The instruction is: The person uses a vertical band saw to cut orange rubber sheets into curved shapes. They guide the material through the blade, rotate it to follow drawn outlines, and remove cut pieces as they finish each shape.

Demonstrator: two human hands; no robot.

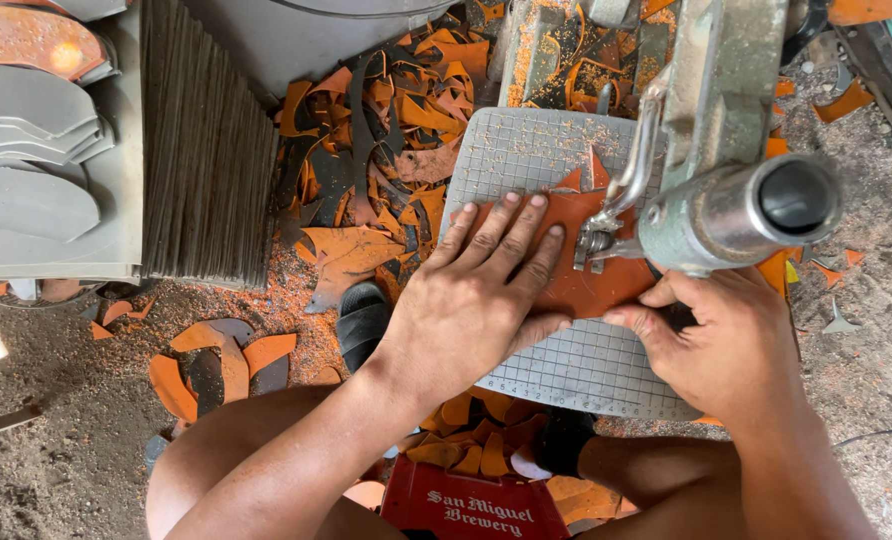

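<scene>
Saw arm (736,205) hides orange sheet (591,270); left hand (481,290) flat, right hand (711,335) pinching edge.

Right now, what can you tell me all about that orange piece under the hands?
The orange sheet looks like thin, flat rubber or leather with a jagged cut top edge. It lies flat on a grey gridded cutting table dusted with orange crumbs. The left hand presses it with spread fingers; the right hand grips its right side. A metal saw head meets it.
</scene>
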